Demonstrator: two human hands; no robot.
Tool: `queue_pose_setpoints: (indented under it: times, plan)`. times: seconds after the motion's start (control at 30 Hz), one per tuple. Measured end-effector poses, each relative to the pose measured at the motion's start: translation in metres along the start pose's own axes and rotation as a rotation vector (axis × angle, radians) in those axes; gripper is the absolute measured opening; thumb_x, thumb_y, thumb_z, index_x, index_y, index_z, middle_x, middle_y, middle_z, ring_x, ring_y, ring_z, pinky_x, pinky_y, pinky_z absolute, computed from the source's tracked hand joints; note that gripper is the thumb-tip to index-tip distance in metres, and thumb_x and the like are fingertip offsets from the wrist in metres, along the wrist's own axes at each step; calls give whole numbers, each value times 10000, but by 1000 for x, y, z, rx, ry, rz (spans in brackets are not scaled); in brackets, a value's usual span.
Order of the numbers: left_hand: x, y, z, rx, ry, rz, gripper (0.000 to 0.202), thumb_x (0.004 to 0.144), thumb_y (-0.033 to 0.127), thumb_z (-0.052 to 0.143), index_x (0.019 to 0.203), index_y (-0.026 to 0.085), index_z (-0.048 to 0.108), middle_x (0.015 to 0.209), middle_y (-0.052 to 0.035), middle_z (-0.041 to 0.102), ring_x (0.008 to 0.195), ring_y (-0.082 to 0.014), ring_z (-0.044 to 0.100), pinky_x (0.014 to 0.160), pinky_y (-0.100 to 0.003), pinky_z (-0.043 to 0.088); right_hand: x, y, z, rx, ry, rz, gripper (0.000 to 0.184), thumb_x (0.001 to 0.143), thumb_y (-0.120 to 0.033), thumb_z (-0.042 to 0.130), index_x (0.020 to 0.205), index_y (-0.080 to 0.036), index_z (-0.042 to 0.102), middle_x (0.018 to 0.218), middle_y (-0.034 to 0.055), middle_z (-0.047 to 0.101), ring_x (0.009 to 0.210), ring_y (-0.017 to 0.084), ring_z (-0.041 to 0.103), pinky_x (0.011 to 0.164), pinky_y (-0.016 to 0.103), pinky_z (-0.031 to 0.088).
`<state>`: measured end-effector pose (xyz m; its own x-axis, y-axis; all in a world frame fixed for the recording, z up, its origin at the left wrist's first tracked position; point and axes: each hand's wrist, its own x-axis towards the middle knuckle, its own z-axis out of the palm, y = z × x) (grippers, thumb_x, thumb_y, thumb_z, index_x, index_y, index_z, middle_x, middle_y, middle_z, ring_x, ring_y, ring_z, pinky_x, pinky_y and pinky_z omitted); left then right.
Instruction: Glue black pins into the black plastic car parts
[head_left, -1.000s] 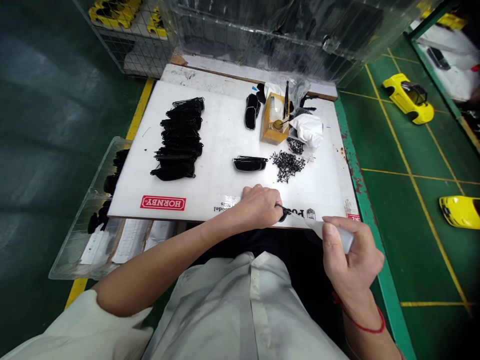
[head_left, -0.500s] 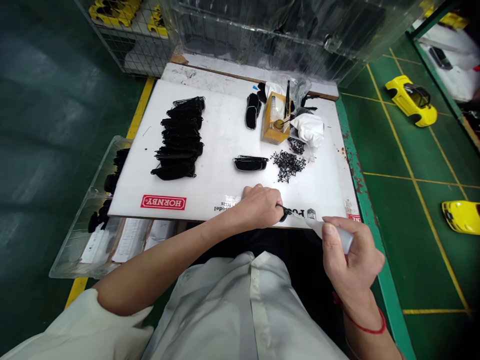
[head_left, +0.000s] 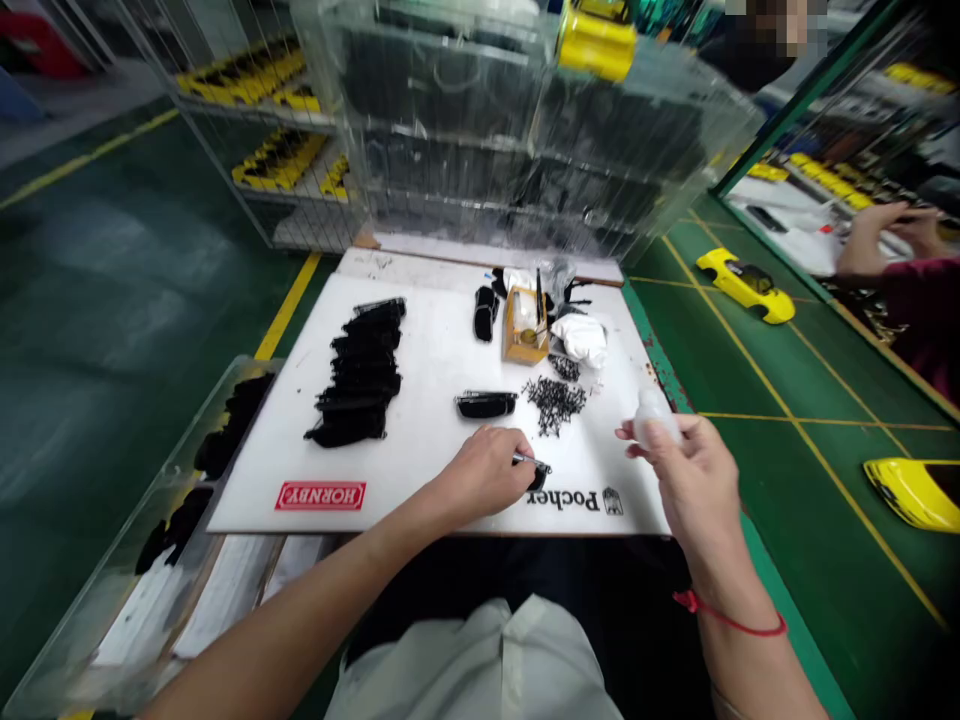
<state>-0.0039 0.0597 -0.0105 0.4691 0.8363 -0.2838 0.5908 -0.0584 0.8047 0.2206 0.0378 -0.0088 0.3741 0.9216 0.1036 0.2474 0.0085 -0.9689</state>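
Observation:
My left hand point(head_left: 489, 472) is closed on a small black plastic part point(head_left: 538, 475) with a shiny edge, held low over the front of the white board point(head_left: 420, 470). Most of the part is hidden by the fingers. In my right hand point(head_left: 694, 468), near the board's right edge, is a translucent white squeeze bottle point(head_left: 654, 418), tilted up. A similar black part point(head_left: 486, 405) lies just beyond my left hand. Beside it spreads a pile of tiny black pieces point(head_left: 556, 403). A row of stacked black parts point(head_left: 360, 375) runs down the left side.
A wooden holder point(head_left: 525, 340) with tools stands behind the pile, next to a crumpled white cloth point(head_left: 581, 338). Left of the board is a clear plastic bin point(head_left: 169, 470). Plastic-wrapped racking point(head_left: 450, 150) rises behind. A co-worker's arm point(head_left: 874, 240) shows at far right.
My view has tilted up. The right hand has drawn the bottle away from the black part, and its tip now points up instead of at the part. The left hand still holds the part.

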Motion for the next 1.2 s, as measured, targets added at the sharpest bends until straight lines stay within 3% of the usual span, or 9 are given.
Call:
queue_pose_setpoints:
  times: [0.07, 0.2, 0.37, 0.47, 0.57, 0.67, 0.77, 0.97, 1.2]
  plan:
    - [2, -5, -5, -4, 49, 0, 159, 776, 272, 473, 795, 201, 614, 896, -45, 674, 938, -239, 568, 825, -353, 437, 23, 0, 16, -8, -55, -18, 349, 685, -377, 752, 833, -178, 508, 838, 59, 679, 740, 212, 663, 633, 348, 536]
    - [5, -8, -9, 5, 83, -39, 152, 782, 278, 472, 790, 217, 611, 894, -32, 673, 935, -230, 583, 796, -334, 457, 64, -4, 55, -112, -84, -106, 306, 727, -411, 672, 880, -185, 534, 621, -17, 605, 529, 176, 594, 510, 321, 507]
    - [5, -4, -9, 16, 74, -78, 153, 781, 263, 470, 782, 210, 614, 908, -38, 679, 938, -221, 596, 775, -311, 467, 97, 3, 99, -162, -91, -248, 297, 751, -399, 622, 957, -186, 642, 881, 53, 666, 696, 188, 601, 603, 317, 499]
    - [6, -2, -10, 14, 53, -85, 155, 770, 247, 476, 783, 198, 623, 896, -41, 686, 905, -214, 608, 746, -298, 470, 101, 3, 111, -194, -100, -314, 206, 770, -352, 608, 886, -192, 666, 824, 28, 673, 724, 187, 597, 659, 310, 475]
    - [6, 0, -12, 1, 47, -78, 168, 763, 237, 475, 785, 190, 635, 866, -41, 693, 853, -202, 620, 711, -286, 469, 93, -5, 105, -211, -52, -373, 161, 804, -323, 580, 853, -190, 657, 833, 18, 664, 781, 180, 591, 743, 312, 455]
    - [7, 0, -13, -17, 43, -77, 175, 751, 231, 479, 783, 183, 645, 842, -44, 699, 814, -199, 627, 696, -283, 471, 76, -19, 85, -219, 97, -444, 177, 835, -328, 567, 910, -182, 634, 905, 29, 639, 851, 174, 585, 813, 317, 443]
    - [7, 0, -13, -25, 29, -54, 177, 734, 208, 483, 782, 173, 650, 843, -48, 702, 803, -197, 627, 715, -282, 476, 46, -31, 61, -289, 250, -482, 193, 832, -344, 600, 927, -181, 639, 809, 12, 631, 698, 156, 593, 687, 304, 467]
    - [10, -3, -10, -8, 35, -46, 169, 736, 216, 491, 777, 174, 649, 837, -44, 700, 790, -191, 618, 708, -282, 469, -20, -34, 33, -421, 176, -396, 183, 814, -347, 649, 896, -183, 658, 696, 0, 631, 621, 152, 597, 621, 296, 471]
    - [10, -7, -7, -24, 38, -36, 172, 737, 235, 499, 793, 186, 654, 840, -26, 697, 794, -174, 608, 681, -258, 455, -37, -20, 28, -432, 74, -381, 122, 821, -300, 649, 897, -205, 662, 753, 3, 653, 650, 142, 604, 674, 293, 503]
